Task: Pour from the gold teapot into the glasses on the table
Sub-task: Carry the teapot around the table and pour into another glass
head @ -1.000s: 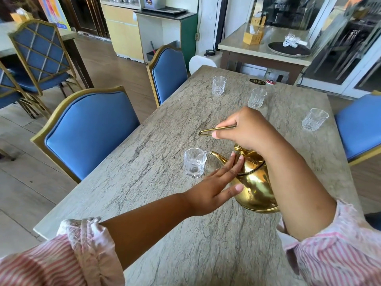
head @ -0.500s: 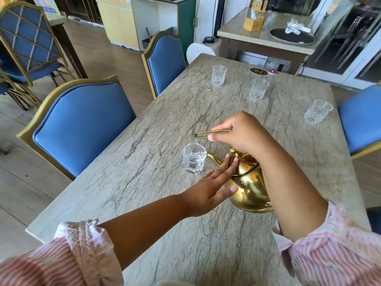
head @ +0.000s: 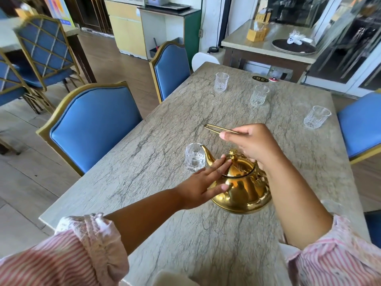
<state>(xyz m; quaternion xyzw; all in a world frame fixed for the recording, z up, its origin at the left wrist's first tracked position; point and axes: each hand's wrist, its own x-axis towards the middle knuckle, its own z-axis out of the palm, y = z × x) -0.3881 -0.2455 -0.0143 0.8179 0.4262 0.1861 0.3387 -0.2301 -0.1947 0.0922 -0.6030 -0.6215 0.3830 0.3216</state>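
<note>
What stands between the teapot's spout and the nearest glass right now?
Nothing visible. The gold teapot has its spout tip at the rim of the nearest glass; the left hand rests on the lid, behind the spout.

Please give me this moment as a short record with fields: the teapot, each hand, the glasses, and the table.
teapot: gold teapot, spout at the rim of the nearest glass
right hand: right hand grips the teapot's handle
left hand: left hand flat, fingers on the lid
nearest glass: some clear liquid inside
other glasses: three, farther away, look empty
table: grey veined stone top
chairs: blue with gold frames
</note>
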